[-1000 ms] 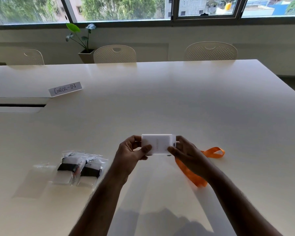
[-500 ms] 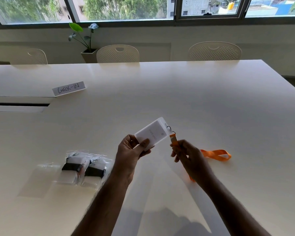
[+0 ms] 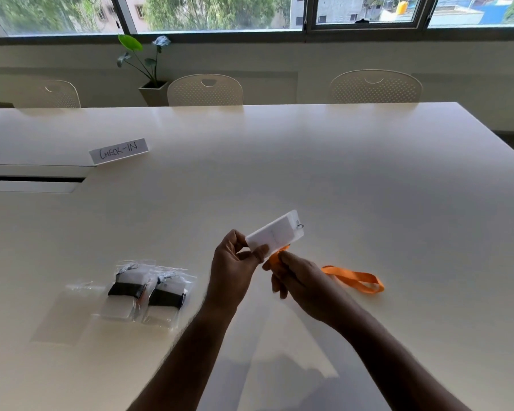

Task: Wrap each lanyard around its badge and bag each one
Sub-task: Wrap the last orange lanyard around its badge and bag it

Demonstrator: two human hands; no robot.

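White badge point(image 3: 275, 234) tilted, held above table, ring at upper-right corner. Orange lanyard point(image 3: 353, 278) runs under badge, loop end flat on table at right. Two bagged badges point(image 3: 149, 292) w/ black lanyards lie side by side, left.

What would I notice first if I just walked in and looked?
Two hands in the middle: the left hand holds a white badge up, and the right hand pinches its orange lanyard, which trails onto the table to the right. Left of them lie two bagged badges, and farther back a "CHECK-IN" sign.
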